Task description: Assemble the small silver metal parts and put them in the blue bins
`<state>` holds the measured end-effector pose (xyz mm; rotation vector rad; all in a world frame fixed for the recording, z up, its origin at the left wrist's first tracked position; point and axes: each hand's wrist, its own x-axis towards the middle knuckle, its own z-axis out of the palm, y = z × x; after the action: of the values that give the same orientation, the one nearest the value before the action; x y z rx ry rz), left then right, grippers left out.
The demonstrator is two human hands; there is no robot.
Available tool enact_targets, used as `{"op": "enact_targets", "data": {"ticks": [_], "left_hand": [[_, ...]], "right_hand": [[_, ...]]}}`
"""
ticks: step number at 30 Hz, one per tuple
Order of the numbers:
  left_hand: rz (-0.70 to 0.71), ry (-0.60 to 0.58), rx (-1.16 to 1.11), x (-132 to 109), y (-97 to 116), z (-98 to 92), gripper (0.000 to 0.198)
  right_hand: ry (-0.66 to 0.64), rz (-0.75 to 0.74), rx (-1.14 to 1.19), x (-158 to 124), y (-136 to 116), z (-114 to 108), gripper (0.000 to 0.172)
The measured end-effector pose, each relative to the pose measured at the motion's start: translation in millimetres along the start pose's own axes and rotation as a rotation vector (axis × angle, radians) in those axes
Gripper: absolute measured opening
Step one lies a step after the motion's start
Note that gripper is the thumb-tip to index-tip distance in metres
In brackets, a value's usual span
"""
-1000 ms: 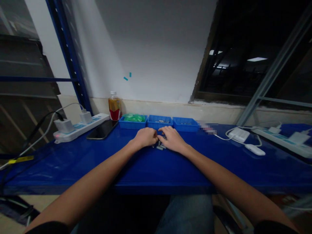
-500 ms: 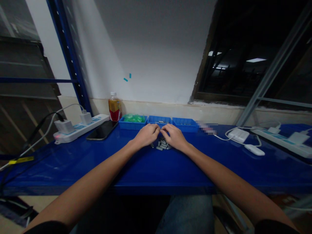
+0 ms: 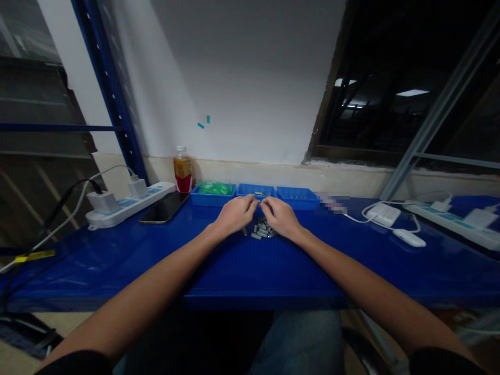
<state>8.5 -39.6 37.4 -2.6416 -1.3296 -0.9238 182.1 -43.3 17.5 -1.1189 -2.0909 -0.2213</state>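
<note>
My left hand [image 3: 237,214] and my right hand [image 3: 279,215] meet fingertip to fingertip above the blue table, both pinched closed. Whatever lies between the fingertips is too small and too hidden to name. Just below them is a loose pile of small grey metal cylinders [image 3: 262,229], partly covered by my right hand. One more small metal piece [image 3: 244,231] lies apart, by my left hand. Behind my hands stands the middle blue bin [image 3: 255,188], with a few small pieces in it.
The left blue bin [image 3: 213,199] holds green plastic; the right blue bin [image 3: 297,200] holds small parts. A drink bottle [image 3: 183,172], a phone [image 3: 164,208] and a power strip [image 3: 128,207] stand at left. A white charger [image 3: 383,214] with cables and another power strip [image 3: 457,224] lie at right.
My fingertips have come together slightly higher, a little to the right. The pile shows a bit more beneath them. The bins and other things stay in place.
</note>
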Motion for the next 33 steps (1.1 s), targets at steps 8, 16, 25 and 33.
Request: {"op": "enact_targets", "data": {"ticks": [8,16,25,33], "left_hand": [[0.034,-0.06,-0.039,2,0,-0.7,0.041],[0.112,-0.589,-0.195,-4,-33,-32.9,0.029],[0.162,-0.503,-0.152,-8,-42,-7.9,0.017],[0.044,-0.224,-0.091,20,-62,36.4,0.036]], "right_hand": [[0.028,-0.108,0.082,0,-7,-4,0.013],[0.321,0.327,-0.219,11,67,-32,0.025],[0.273,0.618,-0.312,-6,128,-28,0.032],[-0.076,-0.055,-0.098,3,28,13,0.023]]}}
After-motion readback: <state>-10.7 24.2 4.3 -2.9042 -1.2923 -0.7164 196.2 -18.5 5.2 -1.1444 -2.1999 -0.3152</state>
